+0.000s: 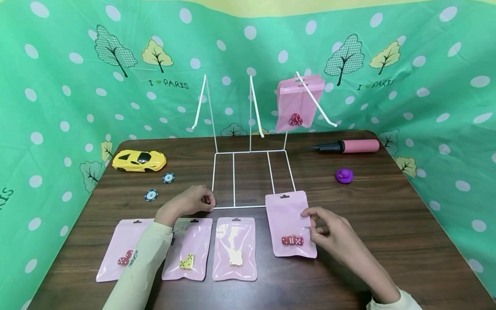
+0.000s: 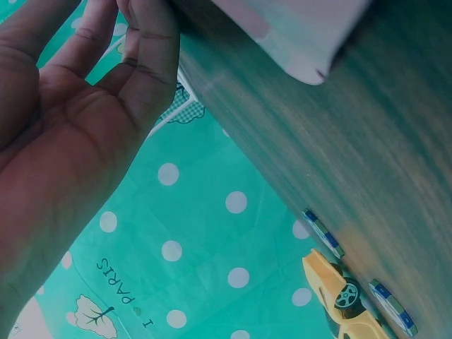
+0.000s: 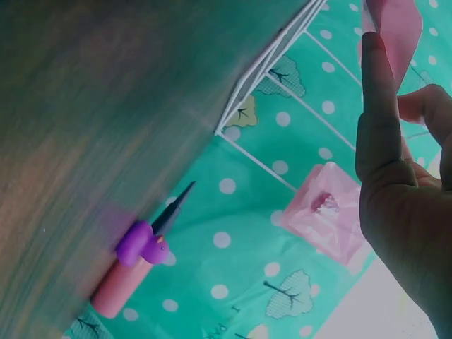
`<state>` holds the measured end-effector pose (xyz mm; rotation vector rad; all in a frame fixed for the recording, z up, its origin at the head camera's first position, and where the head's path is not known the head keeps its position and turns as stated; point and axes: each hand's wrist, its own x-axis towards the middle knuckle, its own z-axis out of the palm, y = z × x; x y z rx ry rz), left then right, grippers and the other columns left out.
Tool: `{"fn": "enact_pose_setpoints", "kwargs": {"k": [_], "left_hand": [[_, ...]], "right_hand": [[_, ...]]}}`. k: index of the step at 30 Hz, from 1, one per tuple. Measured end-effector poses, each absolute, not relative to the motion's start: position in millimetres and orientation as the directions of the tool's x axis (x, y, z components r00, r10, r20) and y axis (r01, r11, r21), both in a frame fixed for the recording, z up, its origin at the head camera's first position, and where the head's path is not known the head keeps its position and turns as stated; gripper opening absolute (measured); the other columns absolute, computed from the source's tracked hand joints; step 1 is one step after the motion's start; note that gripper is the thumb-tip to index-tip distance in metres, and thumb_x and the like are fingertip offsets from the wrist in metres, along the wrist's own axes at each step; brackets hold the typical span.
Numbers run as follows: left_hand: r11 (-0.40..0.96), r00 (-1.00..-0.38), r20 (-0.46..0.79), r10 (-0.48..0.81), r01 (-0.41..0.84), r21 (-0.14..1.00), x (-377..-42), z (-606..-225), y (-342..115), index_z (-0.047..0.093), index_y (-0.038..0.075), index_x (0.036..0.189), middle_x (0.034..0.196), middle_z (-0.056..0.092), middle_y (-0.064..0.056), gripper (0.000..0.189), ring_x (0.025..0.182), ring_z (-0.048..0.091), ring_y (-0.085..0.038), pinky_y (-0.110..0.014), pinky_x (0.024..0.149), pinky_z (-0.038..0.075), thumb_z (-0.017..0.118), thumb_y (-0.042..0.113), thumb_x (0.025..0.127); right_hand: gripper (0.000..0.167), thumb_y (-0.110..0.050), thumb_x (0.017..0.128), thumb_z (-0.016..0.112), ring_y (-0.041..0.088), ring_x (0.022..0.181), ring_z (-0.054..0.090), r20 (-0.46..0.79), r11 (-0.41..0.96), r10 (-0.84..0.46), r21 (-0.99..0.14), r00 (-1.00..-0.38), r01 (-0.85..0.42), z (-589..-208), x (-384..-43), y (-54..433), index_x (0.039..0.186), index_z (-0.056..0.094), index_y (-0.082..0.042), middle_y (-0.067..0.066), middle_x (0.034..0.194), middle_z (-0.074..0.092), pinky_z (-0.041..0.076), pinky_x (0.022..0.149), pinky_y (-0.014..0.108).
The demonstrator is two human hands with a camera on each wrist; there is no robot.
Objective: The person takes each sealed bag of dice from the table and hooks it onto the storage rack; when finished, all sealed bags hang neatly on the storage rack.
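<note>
In the head view, a white wire display rack [image 1: 250, 151] with three hooks stands on the table. My left hand [image 1: 190, 201] has curled fingers at its front left corner and appears to pinch the wire there. In the left wrist view, the fingertips of that hand [image 2: 92, 92] are cut off. My right hand [image 1: 336, 230] pinches the right edge of a pink zip pouch [image 1: 284, 215] with red dice, slightly raised at the rack's front right. Pink pouches [image 1: 300, 99] with red dice hang on the right hook; the other two hooks are bare.
Along the front lie a pouch with red dice [image 1: 123, 239], one with yellow dice [image 1: 190, 241] and one with white dice [image 1: 232, 234]. A yellow toy car [image 1: 133, 161] and two poker chips [image 1: 151, 195] sit left; a pink hand pump [image 1: 360, 146] and purple rubber duck [image 1: 344, 175] right.
</note>
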<state>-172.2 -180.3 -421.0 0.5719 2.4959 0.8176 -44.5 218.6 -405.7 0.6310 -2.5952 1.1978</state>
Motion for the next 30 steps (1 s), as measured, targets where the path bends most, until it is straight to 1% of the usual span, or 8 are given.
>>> {"fn": "enact_pose_setpoints", "kwargs": {"k": [6, 12, 18, 19, 22, 25, 26, 30], "left_hand": [[0.736, -0.813, -0.281, 0.51, 0.244, 0.631, -173, -420, -181, 0.074, 0.01, 0.09, 0.09, 0.062, -0.004, 0.013, 0.083, 0.057, -0.017, -0.034, 0.077, 0.051, 0.08, 0.001, 0.096], [0.741, -0.812, -0.285, 0.509, 0.245, 0.626, -173, -421, -181, 0.075, 0.007, 0.092, 0.09, 0.063, -0.003, 0.009, 0.082, 0.058, -0.017, -0.033, 0.077, 0.052, 0.08, 0.001, 0.097], [0.734, -0.81, -0.279, 0.517, 0.252, 0.63, -173, -422, -180, 0.074, 0.007, 0.092, 0.09, 0.064, -0.003, 0.01, 0.081, 0.058, -0.017, -0.033, 0.076, 0.052, 0.079, 0.0, 0.097], [0.733, -0.809, -0.28, 0.517, 0.251, 0.632, -173, -423, -180, 0.074, 0.007, 0.092, 0.09, 0.064, -0.003, 0.009, 0.081, 0.058, -0.017, -0.033, 0.076, 0.052, 0.079, 0.0, 0.097], [0.734, -0.808, -0.281, 0.518, 0.252, 0.631, -173, -423, -180, 0.074, 0.007, 0.092, 0.088, 0.064, -0.002, 0.01, 0.08, 0.058, -0.017, -0.033, 0.075, 0.052, 0.079, 0.001, 0.097], [0.739, -0.808, -0.287, 0.514, 0.247, 0.626, -174, -423, -180, 0.075, 0.007, 0.093, 0.086, 0.065, -0.002, 0.008, 0.079, 0.058, -0.016, -0.032, 0.075, 0.052, 0.079, 0.001, 0.097], [0.74, -0.808, -0.288, 0.514, 0.248, 0.625, -174, -423, -180, 0.075, 0.006, 0.093, 0.086, 0.065, -0.001, 0.008, 0.079, 0.058, -0.016, -0.032, 0.075, 0.052, 0.079, 0.001, 0.097], [0.741, -0.807, -0.295, 0.511, 0.24, 0.627, -174, -422, -180, 0.076, 0.005, 0.094, 0.086, 0.065, -0.002, 0.006, 0.079, 0.058, -0.017, -0.032, 0.074, 0.052, 0.078, 0.0, 0.097]], "right_hand": [[0.049, 0.022, 0.08, 0.065, 0.004, 0.081, 0.066, 0.423, 0.525, -0.345, -0.653, -0.838, -0.545, -405, -43, 216, 0.118, 0.07, -0.008, 0.0, 0.105, 0.071, 0.059, 0.068, 0.019], [0.054, 0.023, 0.081, 0.062, 0.005, 0.082, 0.067, 0.452, 0.467, -0.395, -0.651, -0.8, -0.598, -401, -41, 212, 0.124, 0.069, -0.008, 0.002, 0.11, 0.07, 0.059, 0.072, 0.018], [0.056, 0.023, 0.083, 0.065, 0.002, 0.076, 0.065, 0.487, 0.434, -0.412, -0.639, -0.771, -0.635, -395, -38, 208, 0.127, 0.069, -0.011, 0.0, 0.103, 0.067, 0.055, 0.067, 0.015], [0.056, 0.023, 0.083, 0.066, 0.001, 0.075, 0.065, 0.494, 0.433, -0.414, -0.633, -0.765, -0.643, -393, -38, 208, 0.128, 0.069, -0.011, -0.001, 0.102, 0.067, 0.055, 0.073, 0.014], [0.059, 0.023, 0.083, 0.066, 0.002, 0.076, 0.066, 0.514, 0.421, -0.418, -0.621, -0.749, -0.661, -388, -37, 205, 0.131, 0.069, -0.012, -0.002, 0.102, 0.067, 0.055, 0.076, 0.013], [0.062, 0.024, 0.082, 0.066, 0.003, 0.078, 0.064, 0.534, 0.414, -0.413, -0.612, -0.738, -0.674, -383, -37, 203, 0.134, 0.068, -0.011, -0.003, 0.101, 0.065, 0.054, 0.075, 0.013], [0.063, 0.024, 0.082, 0.066, 0.004, 0.079, 0.063, 0.542, 0.406, -0.412, -0.611, -0.733, -0.68, -382, -38, 203, 0.135, 0.068, -0.01, -0.003, 0.1, 0.063, 0.053, 0.068, 0.015], [0.063, 0.024, 0.081, 0.066, 0.005, 0.079, 0.061, 0.578, 0.379, -0.407, -0.598, -0.707, -0.706, -380, -40, 199, 0.135, 0.069, -0.008, -0.001, 0.099, 0.063, 0.052, 0.066, 0.016]]}}
